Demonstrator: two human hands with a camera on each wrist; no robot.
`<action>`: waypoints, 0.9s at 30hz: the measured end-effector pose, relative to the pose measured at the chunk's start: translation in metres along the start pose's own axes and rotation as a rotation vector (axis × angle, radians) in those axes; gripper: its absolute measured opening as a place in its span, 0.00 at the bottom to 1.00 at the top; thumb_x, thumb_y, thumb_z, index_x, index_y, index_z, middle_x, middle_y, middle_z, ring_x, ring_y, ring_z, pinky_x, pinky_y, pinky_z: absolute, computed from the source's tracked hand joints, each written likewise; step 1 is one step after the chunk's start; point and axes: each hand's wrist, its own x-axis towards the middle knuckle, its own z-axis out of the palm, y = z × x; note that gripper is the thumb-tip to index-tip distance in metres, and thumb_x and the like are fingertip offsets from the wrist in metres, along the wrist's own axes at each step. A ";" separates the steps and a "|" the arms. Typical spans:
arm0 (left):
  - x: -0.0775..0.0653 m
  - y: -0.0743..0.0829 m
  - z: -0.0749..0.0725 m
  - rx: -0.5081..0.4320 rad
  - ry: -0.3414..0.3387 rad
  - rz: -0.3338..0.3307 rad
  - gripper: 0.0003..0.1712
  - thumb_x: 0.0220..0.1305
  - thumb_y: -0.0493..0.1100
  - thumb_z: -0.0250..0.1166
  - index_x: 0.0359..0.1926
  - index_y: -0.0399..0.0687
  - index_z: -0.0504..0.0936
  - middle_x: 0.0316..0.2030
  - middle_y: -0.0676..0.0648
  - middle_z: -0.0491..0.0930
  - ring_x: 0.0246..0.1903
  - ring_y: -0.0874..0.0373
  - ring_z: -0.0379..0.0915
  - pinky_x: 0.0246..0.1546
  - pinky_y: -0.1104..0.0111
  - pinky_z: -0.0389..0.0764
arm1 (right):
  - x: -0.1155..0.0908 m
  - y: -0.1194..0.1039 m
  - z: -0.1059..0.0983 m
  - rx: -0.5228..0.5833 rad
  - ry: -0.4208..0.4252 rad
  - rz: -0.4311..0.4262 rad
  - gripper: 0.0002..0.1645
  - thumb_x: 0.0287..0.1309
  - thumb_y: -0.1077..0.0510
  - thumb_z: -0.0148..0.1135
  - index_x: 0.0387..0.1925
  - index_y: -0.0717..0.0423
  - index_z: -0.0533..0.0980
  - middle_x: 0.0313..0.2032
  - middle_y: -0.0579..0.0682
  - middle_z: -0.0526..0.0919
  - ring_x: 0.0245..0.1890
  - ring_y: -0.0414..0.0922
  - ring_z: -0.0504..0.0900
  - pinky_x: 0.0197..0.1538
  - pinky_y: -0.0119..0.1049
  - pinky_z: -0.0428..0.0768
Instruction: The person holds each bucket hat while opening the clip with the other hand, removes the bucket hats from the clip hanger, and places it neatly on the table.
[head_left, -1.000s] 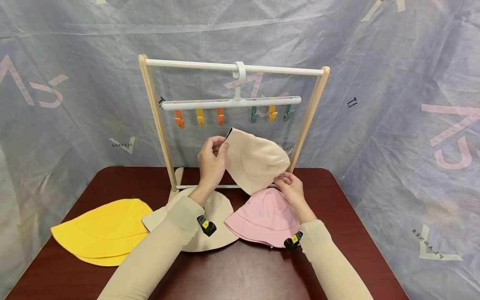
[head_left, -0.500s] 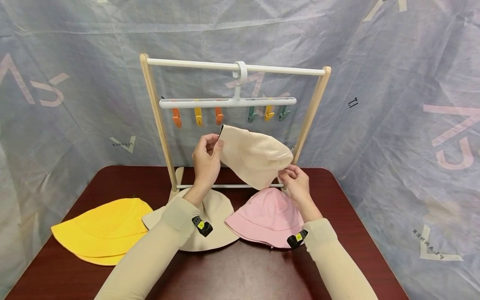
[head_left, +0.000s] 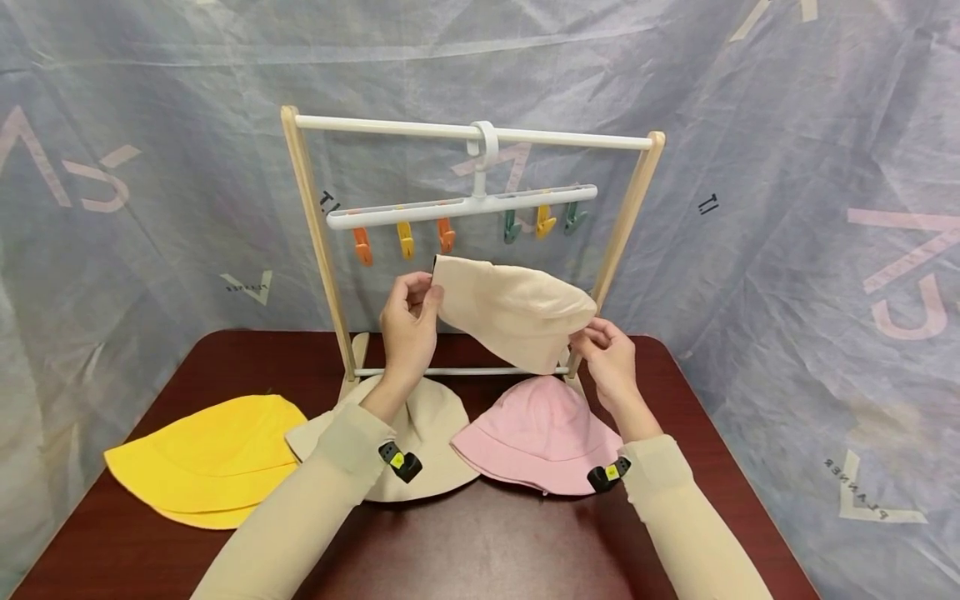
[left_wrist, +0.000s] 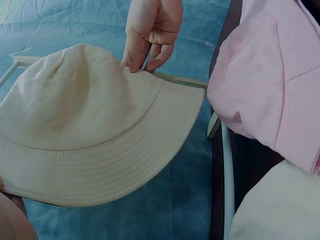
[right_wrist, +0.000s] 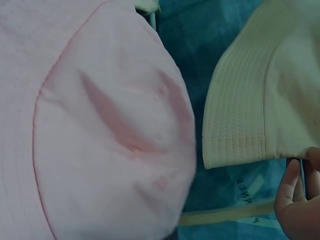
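Observation:
A cream bucket hat (head_left: 510, 308) is held up in both hands, below the clips of the hanger. My left hand (head_left: 410, 329) pinches the brim's left edge, where a sliver of dark lining shows. At the opposite end, my right hand (head_left: 609, 358) pinches the hat's lower edge near the crown. The left wrist view shows the stitched brim of this cream hat (left_wrist: 90, 120) curving below its crown, with the right hand (left_wrist: 154, 32) gripping the far side. Beneath the held hat, a pink bucket hat (head_left: 536, 433) lies on the table.
A rack with wooden posts (head_left: 315, 242) carries a white hanger (head_left: 405, 215) with several orange, yellow and green clips. On the dark red table (head_left: 480, 550) lie a yellow hat (head_left: 210, 458) and a beige hat (head_left: 431, 442), the latter partly behind the left arm.
The held hat has turned more level, its right end rising. My right hand has moved right and up, my left hand slightly left. The hanger has swung, its left end now lower.

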 end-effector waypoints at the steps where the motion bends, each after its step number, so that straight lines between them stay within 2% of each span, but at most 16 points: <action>1: -0.001 0.000 0.000 -0.005 -0.007 0.001 0.11 0.69 0.37 0.61 0.49 0.37 0.76 0.43 0.40 0.79 0.40 0.51 0.75 0.42 0.67 0.76 | 0.000 -0.002 -0.002 0.004 -0.003 -0.010 0.19 0.55 0.62 0.71 0.49 0.56 0.78 0.36 0.45 0.86 0.38 0.40 0.84 0.45 0.30 0.82; 7: -0.011 0.003 0.001 -0.042 -0.054 -0.009 0.11 0.69 0.36 0.61 0.50 0.36 0.75 0.44 0.40 0.78 0.41 0.51 0.75 0.44 0.68 0.77 | -0.002 -0.016 -0.020 -0.037 -0.025 -0.028 0.21 0.55 0.61 0.71 0.51 0.56 0.78 0.38 0.46 0.86 0.40 0.40 0.84 0.47 0.32 0.82; 13: -0.025 0.005 0.008 -0.056 -0.094 -0.036 0.13 0.69 0.36 0.61 0.51 0.35 0.74 0.44 0.40 0.77 0.42 0.52 0.76 0.46 0.64 0.78 | -0.007 -0.031 -0.043 -0.118 -0.041 -0.033 0.23 0.54 0.58 0.73 0.52 0.54 0.78 0.39 0.43 0.86 0.40 0.39 0.84 0.44 0.28 0.81; 21: -0.047 0.005 0.020 -0.087 -0.139 -0.077 0.13 0.68 0.35 0.61 0.50 0.34 0.73 0.43 0.39 0.77 0.42 0.50 0.76 0.46 0.59 0.79 | -0.011 -0.042 -0.073 -0.290 -0.068 -0.031 0.22 0.56 0.55 0.72 0.52 0.54 0.77 0.37 0.40 0.86 0.39 0.35 0.84 0.40 0.25 0.81; 27: -0.066 0.003 0.032 -0.120 -0.168 -0.126 0.12 0.68 0.34 0.61 0.49 0.33 0.72 0.42 0.38 0.77 0.40 0.48 0.77 0.42 0.67 0.80 | -0.012 -0.045 -0.094 -0.383 -0.053 -0.017 0.22 0.58 0.56 0.69 0.54 0.55 0.76 0.38 0.42 0.87 0.38 0.34 0.84 0.40 0.26 0.81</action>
